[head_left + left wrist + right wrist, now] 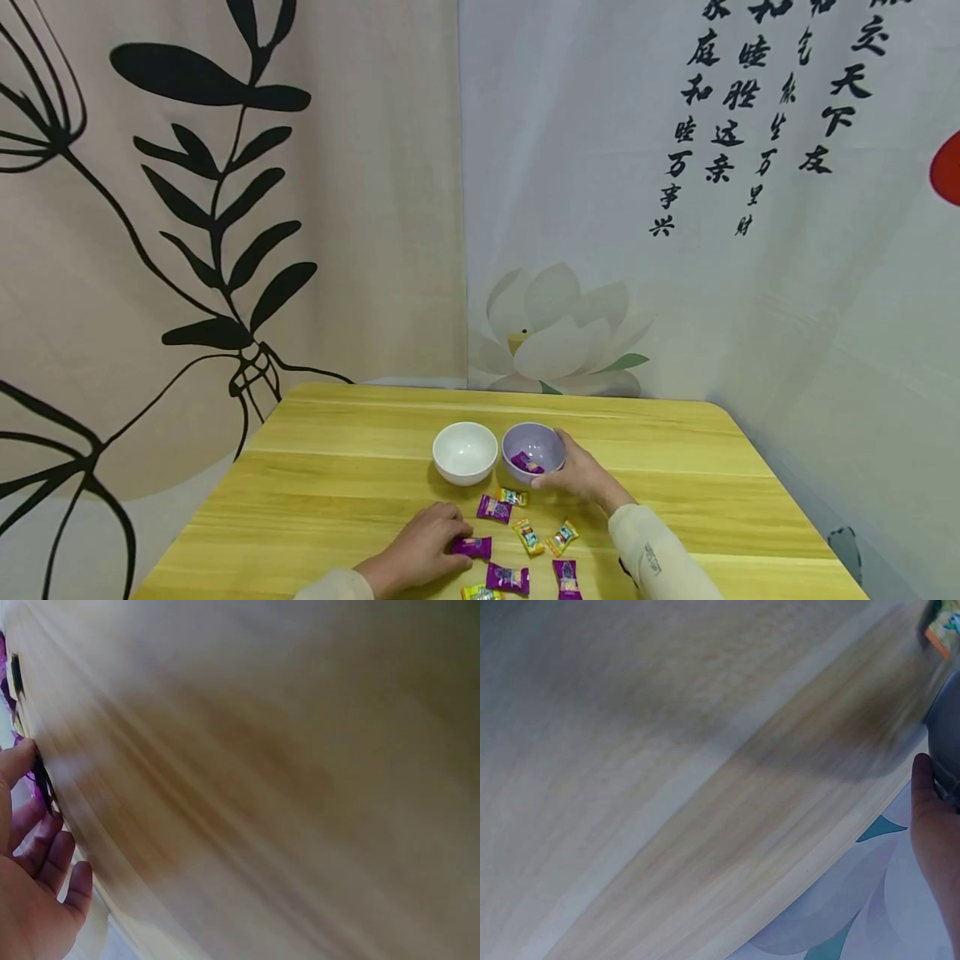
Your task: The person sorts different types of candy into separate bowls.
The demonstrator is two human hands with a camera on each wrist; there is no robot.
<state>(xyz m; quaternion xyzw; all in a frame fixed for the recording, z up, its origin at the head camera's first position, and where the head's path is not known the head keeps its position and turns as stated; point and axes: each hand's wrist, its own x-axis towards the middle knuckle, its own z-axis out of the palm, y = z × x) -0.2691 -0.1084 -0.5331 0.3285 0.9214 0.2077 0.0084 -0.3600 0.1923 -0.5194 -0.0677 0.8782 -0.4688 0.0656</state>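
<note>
My left hand (427,546) pinches a purple-wrapped candy (472,547) at the table's front. In the left wrist view, thumb and fingers meet around that candy (37,784). My right hand (581,473) grips the right side of a small lilac bowl (553,454), thumb in front and fingers behind. Inside this bowl lie purple-wrapped candies (527,462); their exact number is hard to make out. The right wrist view shows part of the bowl (946,739) beside the hand (934,832). A white bowl (465,454) stands just left of the lilac one.
Loose on the wooden table (337,467) lie several more candies, among them a purple one (507,578), another purple one (567,579), a yellow one (528,537) and a yellow one (562,537). A printed cloth (390,208) hangs behind the table's back edge.
</note>
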